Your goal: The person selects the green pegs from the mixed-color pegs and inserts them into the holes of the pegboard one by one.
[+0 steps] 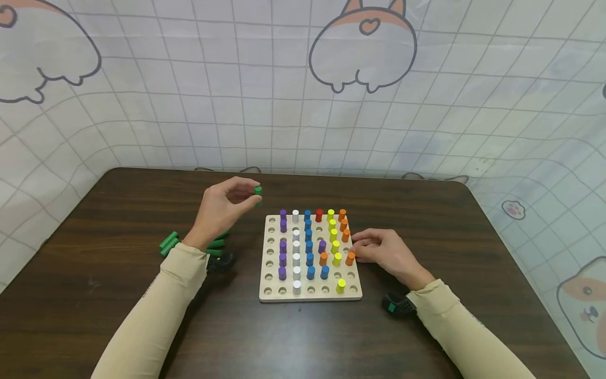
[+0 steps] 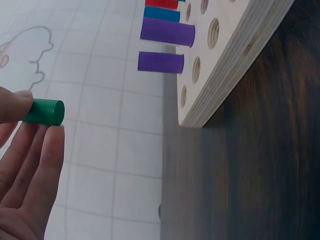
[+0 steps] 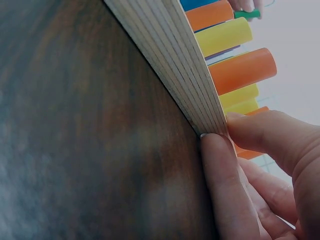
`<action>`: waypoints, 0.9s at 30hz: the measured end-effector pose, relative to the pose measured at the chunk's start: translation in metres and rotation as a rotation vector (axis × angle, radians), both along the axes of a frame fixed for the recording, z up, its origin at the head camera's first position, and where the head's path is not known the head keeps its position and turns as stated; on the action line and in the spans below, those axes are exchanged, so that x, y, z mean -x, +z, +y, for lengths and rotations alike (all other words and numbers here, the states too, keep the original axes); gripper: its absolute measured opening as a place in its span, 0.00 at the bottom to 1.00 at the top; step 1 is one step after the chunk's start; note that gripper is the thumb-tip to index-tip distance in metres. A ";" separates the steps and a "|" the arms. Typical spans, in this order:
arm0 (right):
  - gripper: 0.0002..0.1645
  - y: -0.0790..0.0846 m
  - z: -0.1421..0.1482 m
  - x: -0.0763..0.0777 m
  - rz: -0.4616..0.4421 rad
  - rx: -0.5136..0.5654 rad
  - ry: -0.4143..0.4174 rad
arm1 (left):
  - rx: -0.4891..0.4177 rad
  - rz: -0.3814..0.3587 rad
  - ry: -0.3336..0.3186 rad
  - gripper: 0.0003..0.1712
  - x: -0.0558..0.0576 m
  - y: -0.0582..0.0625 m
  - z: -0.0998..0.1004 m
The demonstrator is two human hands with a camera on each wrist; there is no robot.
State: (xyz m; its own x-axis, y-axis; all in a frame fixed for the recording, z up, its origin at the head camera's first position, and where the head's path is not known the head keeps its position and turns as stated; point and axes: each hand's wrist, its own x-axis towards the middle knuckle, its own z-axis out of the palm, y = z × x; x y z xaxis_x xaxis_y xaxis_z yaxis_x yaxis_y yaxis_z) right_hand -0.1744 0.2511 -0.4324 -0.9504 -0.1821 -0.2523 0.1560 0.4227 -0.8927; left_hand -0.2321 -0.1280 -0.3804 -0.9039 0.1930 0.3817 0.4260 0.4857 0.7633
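A green peg (image 2: pixel 46 111) is pinched between the thumb and fingertips of my left hand (image 1: pixel 222 209), raised above the table to the left of the pegboard's far left corner. The wooden pegboard (image 1: pixel 276 298) lies flat, bearing purple, white, blue, red, yellow and orange pegs in columns, with its leftmost column of holes bare. At the board's right edge, my right hand (image 1: pixel 385 253) holds on, its thumb on the top face and its index finger against the plywood side in the right wrist view. An orange peg (image 3: pixel 243 71) stands close to that thumb.
Several loose green pegs (image 1: pixel 169 243) lie on the dark wooden table (image 1: pixel 118 295), partly hidden behind the left wrist. A white gridded cloth (image 1: pixel 265 121) with cartoon animals hangs behind the table. Black straps with wrist cameras sit beneath both wrists.
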 end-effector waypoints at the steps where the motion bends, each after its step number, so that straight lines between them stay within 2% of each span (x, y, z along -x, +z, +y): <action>1: 0.24 0.000 0.000 0.000 0.001 -0.002 0.002 | -0.003 -0.006 -0.002 0.16 0.001 -0.001 0.002; 11: 0.23 0.000 0.000 0.001 0.006 -0.011 0.005 | -0.034 -0.056 -0.039 0.16 0.008 -0.012 0.014; 22: 0.25 0.000 0.002 0.001 0.011 -0.012 0.004 | 0.029 -0.082 -0.049 0.16 0.007 -0.022 0.023; 27: 0.26 -0.001 0.002 0.001 0.019 -0.008 0.012 | 0.050 -0.111 -0.037 0.16 0.009 -0.027 0.021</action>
State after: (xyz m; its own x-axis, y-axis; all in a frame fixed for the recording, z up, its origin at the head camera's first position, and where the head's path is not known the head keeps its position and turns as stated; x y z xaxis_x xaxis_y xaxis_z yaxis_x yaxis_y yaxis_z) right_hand -0.1757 0.2527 -0.4339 -0.9527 -0.1916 -0.2359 0.1342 0.4314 -0.8921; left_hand -0.2410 -0.1069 -0.4074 -0.9320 0.2431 0.2690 0.3587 0.5103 0.7816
